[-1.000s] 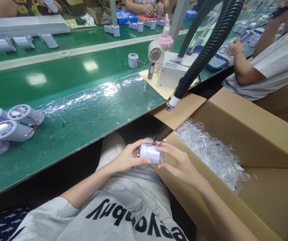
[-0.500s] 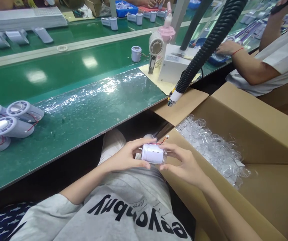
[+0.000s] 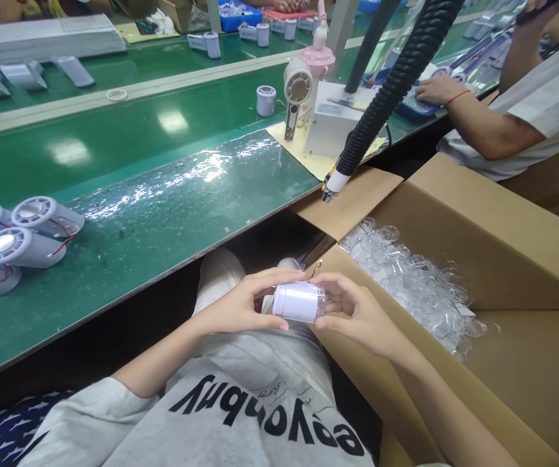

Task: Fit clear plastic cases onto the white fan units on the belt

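Observation:
Above my lap, both hands hold a pale lavender cylindrical fan motor housing (image 3: 295, 301) lying on its side. A clear plastic cover (image 3: 319, 305) surrounds its right end. My left hand (image 3: 245, 301) grips the left end, thumb below and fingers above. My right hand (image 3: 355, 311) is closed around the clear right end, thumb in front and fingers partly hidden behind. Short red and orange wires with a small connector (image 3: 317, 267) stick up behind the housing. Several similar housings with red wires (image 3: 24, 246) lie on the bench at the left.
An open cardboard box (image 3: 503, 259) at my right holds many clear plastic parts (image 3: 406, 279). A black ribbed hose (image 3: 386, 97) hangs over the bench edge. A white metal box (image 3: 335, 120) and handheld fan (image 3: 297, 84) stand nearby. A co-worker's arm (image 3: 493, 130) is at right.
The housing has turned slightly in my hands and its wires show less. A dark line on its side is out of sight. The view has shifted slightly.

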A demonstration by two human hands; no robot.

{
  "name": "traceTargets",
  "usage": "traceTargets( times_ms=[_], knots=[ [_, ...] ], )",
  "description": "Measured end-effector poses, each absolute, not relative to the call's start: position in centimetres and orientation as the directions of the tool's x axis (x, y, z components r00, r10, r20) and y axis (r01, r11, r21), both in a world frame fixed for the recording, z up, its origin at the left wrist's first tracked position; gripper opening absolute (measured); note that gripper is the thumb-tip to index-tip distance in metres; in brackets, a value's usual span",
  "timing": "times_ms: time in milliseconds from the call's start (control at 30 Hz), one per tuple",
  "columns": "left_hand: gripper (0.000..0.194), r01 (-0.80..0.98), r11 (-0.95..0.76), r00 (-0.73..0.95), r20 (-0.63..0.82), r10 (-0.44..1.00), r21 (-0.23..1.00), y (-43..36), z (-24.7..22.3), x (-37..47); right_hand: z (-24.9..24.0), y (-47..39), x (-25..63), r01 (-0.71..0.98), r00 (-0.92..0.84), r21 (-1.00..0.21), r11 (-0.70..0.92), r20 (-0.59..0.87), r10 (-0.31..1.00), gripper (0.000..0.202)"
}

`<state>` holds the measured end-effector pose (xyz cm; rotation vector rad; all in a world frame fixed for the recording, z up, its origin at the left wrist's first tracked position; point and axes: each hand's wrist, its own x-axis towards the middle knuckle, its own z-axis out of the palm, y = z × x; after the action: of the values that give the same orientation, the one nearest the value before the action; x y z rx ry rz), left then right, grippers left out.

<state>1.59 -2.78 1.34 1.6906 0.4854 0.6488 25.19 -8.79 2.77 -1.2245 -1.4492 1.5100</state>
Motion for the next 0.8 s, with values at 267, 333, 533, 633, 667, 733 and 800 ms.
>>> traceTargets(
  times_ms=[267,333,533,633,667,733,800],
  knots=[
    [0.083,-0.072,-0.259,0.761,0.221,0.61,0.963,-2.8,1.3,1.4,2.0,-8.9,25.0,-0.009,-0.342,-0.956,-0.292,-0.271,0.9,0.044],
    [0.082,-0.073,-0.26,0.76,0.222,0.61,0.963,-2.8,1.4,1.4,2.0,-9.0,24.9,-0.02,-0.347,-0.952,-0.304,-0.279,0.895,0.043],
    [0.08,-0.054,-0.26,0.76,0.209,0.615,0.964,-2.8,1.5,1.4,1.7,-8.9,24.6,-0.06,-0.375,-0.938,-0.343,-0.297,0.878,0.043],
    [0.079,-0.062,-0.262,0.759,0.216,0.614,0.963,-2.8,1.5,1.4,1.6,-8.9,24.2,-0.104,-0.381,-0.908,-0.407,-0.341,0.859,0.046],
    [0.079,-0.065,-0.26,0.758,0.217,0.615,0.964,-2.8,1.5,1.4,1.6,-8.9,24.0,-0.119,-0.382,-0.893,-0.434,-0.362,0.85,0.047],
    [0.08,-0.074,-0.253,0.757,0.22,0.615,0.964,-2.8,1.4,1.3,1.6,-8.9,23.6,-0.147,-0.384,-0.858,-0.492,-0.409,0.828,0.05],
    [0.079,-0.083,-0.25,0.758,0.224,0.613,0.965,-2.8,1.3,1.3,1.7,-8.9,23.3,-0.172,-0.384,-0.823,-0.541,-0.45,0.807,0.054]
  ],
)
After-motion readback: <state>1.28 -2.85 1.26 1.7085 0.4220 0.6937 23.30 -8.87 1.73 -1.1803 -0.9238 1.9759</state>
